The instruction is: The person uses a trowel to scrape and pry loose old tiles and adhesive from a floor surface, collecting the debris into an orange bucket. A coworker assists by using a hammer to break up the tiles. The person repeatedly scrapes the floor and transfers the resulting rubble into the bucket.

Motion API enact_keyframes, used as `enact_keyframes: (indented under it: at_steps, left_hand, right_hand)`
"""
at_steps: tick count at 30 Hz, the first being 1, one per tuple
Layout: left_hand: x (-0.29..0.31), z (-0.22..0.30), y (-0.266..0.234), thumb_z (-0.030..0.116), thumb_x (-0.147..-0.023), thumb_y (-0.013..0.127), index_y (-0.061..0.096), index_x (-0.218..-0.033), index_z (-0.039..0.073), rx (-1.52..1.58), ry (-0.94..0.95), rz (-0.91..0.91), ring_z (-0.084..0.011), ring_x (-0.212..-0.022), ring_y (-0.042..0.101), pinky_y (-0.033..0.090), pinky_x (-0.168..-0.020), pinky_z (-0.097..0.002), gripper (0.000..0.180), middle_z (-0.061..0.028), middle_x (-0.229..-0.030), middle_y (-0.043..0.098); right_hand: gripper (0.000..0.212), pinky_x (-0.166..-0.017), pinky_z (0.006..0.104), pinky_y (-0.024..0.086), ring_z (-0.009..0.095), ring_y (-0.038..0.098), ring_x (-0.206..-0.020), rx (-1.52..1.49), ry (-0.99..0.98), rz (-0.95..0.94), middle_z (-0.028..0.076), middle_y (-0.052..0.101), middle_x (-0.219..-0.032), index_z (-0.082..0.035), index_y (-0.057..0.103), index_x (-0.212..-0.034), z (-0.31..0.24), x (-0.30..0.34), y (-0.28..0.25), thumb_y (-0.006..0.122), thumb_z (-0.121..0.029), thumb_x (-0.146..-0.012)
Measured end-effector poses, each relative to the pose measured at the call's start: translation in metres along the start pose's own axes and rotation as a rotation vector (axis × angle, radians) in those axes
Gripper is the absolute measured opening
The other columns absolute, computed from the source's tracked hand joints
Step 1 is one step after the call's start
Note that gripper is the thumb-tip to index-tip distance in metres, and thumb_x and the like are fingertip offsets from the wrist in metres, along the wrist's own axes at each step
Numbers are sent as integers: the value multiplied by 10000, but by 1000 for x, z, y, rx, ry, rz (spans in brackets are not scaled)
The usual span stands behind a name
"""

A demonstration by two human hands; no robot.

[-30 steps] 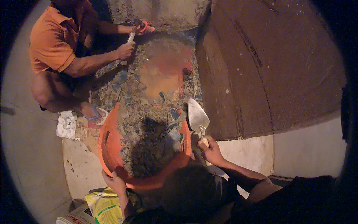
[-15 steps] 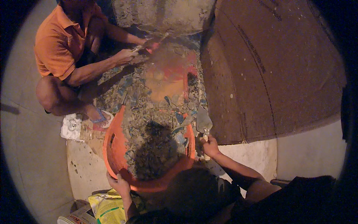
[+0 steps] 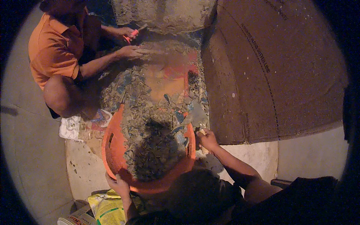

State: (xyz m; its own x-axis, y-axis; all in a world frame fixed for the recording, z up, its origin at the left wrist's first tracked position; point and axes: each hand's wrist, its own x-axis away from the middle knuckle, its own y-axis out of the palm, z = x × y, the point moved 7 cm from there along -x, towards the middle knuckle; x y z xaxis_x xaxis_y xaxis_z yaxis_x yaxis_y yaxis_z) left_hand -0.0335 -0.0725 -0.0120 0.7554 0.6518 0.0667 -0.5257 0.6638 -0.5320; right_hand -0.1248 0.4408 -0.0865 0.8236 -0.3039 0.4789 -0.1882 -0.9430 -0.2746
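An orange plastic tub (image 3: 113, 153) stands in front of me, tilted toward the debris pile. Grey rubble (image 3: 159, 153) with bluish shards fills much of it. Thumb over the rim, my left hand (image 3: 119, 186) grips the tub's near left edge. My right hand (image 3: 208, 141) is closed round the pale handle of a trowel (image 3: 197, 114). Its flat metal blade lies over the rubble at the tub's far right edge. Across from me, a crouching person in an orange shirt (image 3: 56, 47) holds a red-handled tool (image 3: 132, 35) in one hand; their other hand is stretched over the debris.
Brown cardboard (image 3: 277, 75) stands along the right. A rough, cement-stained slab or sack (image 3: 163, 15) is at the back. Behind the tub, broken debris surrounds a dusty orange-red surface (image 3: 161, 82). Near my left arm lie a yellow bag (image 3: 108, 208) and a white bucket (image 3: 80, 217).
My right hand has brought the trowel a little left, its blade now tilted over the tub's edge. The other person's hands have drawn back to the left, with the red-handled tool lifted away.
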Motion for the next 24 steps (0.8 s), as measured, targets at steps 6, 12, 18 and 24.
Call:
enact_keyframes:
  at_steps: [6, 12, 18, 24]
  left_hand:
    - [-4, -9, 13, 5, -850, 532, 476, -1370, -103, 174, -1, -62, -337, -1278, 513, 347, -1124, -394, 534, -230, -1345, 556]
    - [-1, -4, 2, -2, -832, 532, 499, -1354, -94, 49, 34, 7, -332, -1253, 528, 362, -1112, -394, 531, -225, -1316, 574]
    - [2, 19, 2, -36, -817, 528, 499, -1350, -99, 109, 46, 11, -342, -1256, 530, 365, -1115, -397, 537, -235, -1308, 574]
    - [2, 18, 10, -45, -826, 524, 494, -1356, -94, 151, 0, -17, -338, -1248, 537, 375, -1107, -397, 533, -230, -1307, 576]
  right_hand:
    - [146, -427, 304, 434, 116, 527, -484, -3, -21, 4, 4, 605, -697, -101, 667, -993, 38, -70, 6, 614, -237, -991]
    - [187, -390, 321, 409, 136, 508, -441, -155, 61, -146, 21, 583, -662, -114, 645, -978, -22, -93, 23, 619, -298, -997]
    - [181, -447, 302, 393, 114, 515, -482, -224, -23, -84, 8, 571, -635, -85, 668, -965, -74, -64, 16, 641, -264, -973]
    - [298, -577, 392, 531, 229, 652, -575, 351, -854, 132, 143, 672, -725, -36, 668, -1095, -109, 14, -6, 668, -292, -944]
